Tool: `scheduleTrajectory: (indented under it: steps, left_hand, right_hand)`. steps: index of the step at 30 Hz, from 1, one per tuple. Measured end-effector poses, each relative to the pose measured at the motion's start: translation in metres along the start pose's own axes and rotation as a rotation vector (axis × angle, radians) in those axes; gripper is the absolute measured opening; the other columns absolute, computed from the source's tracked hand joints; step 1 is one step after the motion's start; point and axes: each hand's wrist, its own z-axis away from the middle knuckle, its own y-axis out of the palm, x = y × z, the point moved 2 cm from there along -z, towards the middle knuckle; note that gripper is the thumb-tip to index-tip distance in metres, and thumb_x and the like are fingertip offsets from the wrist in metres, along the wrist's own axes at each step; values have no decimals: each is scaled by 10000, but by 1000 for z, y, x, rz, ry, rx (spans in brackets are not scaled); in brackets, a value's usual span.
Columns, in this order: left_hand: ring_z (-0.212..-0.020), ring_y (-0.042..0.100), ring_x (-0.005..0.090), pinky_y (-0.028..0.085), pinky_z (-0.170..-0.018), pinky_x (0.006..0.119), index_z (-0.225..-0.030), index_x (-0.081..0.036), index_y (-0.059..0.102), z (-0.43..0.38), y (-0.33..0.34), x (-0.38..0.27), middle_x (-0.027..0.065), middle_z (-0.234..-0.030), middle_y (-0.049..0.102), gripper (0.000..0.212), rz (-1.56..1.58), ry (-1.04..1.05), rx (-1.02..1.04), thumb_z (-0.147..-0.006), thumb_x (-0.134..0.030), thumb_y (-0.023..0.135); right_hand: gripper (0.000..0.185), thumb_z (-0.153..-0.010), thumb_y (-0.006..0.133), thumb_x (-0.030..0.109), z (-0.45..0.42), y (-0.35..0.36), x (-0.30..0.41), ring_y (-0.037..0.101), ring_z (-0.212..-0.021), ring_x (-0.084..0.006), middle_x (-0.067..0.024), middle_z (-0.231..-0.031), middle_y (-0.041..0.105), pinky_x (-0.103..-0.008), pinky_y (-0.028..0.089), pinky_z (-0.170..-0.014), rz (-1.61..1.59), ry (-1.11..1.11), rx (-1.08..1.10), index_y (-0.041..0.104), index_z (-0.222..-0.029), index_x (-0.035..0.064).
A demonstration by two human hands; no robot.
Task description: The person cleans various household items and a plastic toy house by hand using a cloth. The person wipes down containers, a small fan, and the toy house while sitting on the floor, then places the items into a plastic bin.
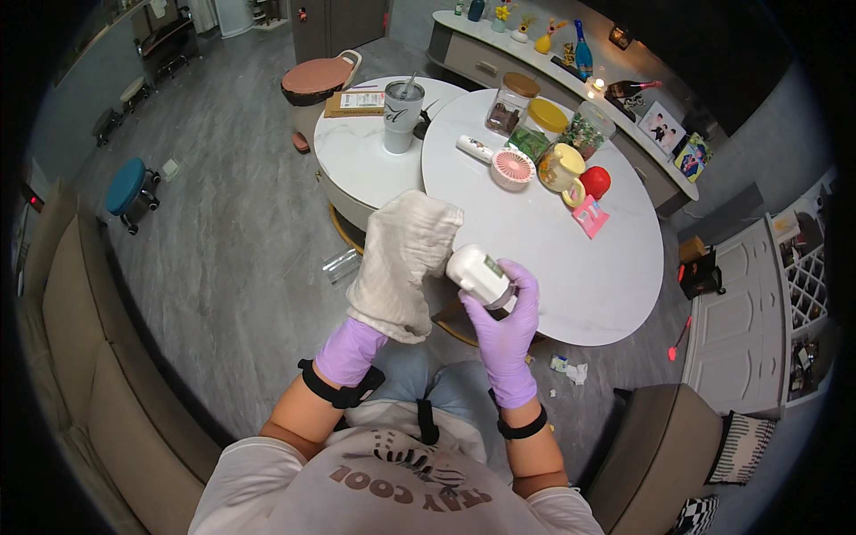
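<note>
An off-white cloth (404, 264) covers my left hand (351, 351) like a mitt, leaving only the purple glove's cuff in sight. Under the cloth the fingers are hidden. My right hand (505, 328), also in a purple glove, grips a small white rounded container (478, 271) with a dark greenish panel on its side, between thumb and fingers. The container is held up close beside the cloth, over the near edge of the round white table (588, 287). Whether cloth and container touch is unclear.
On the table stand a handheld fan (513, 168), a yellow mug (560, 167), lidded jars (538, 127), a red object (595, 182) and a pink packet (590, 216). A tumbler (403, 117) tops the lower table (368, 177). A clear plastic item (341, 265) and litter (575, 372) lie on the floor.
</note>
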Motion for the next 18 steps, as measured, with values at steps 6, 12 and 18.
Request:
scheduleTrajectory:
  steps: [6,12,18]
  left_hand:
    - [-1175,460,189,332,-1033,309,-1379,-68,351,15,5,11,94,-1270,493,690,-322,9,231,-769,-290,584]
    - [-1072,477,126,391,-942,237,-1306,-30,380,65,124,81,50,-1154,503,395,-2246,787,334,-934,-157,421]
    - [-1162,467,166,362,-1025,269,-1360,-38,330,78,76,31,59,-1276,472,434,-4295,1886,-176,-987,-252,387]
  right_hand:
    - [565,-624,788,41,-7,-2,2,536,-1014,-280,-128,-1094,551,-360,441,-891,55,-97,-17,517,-1120,32]
    - [612,-573,683,-69,-5,19,21,519,-1022,-317,-126,-1097,549,-405,430,-886,196,-407,46,521,-1149,61]
    - [645,-548,680,-77,2,22,15,517,-1027,-310,-113,-1104,530,-405,431,-888,211,-417,41,529,-1154,85]
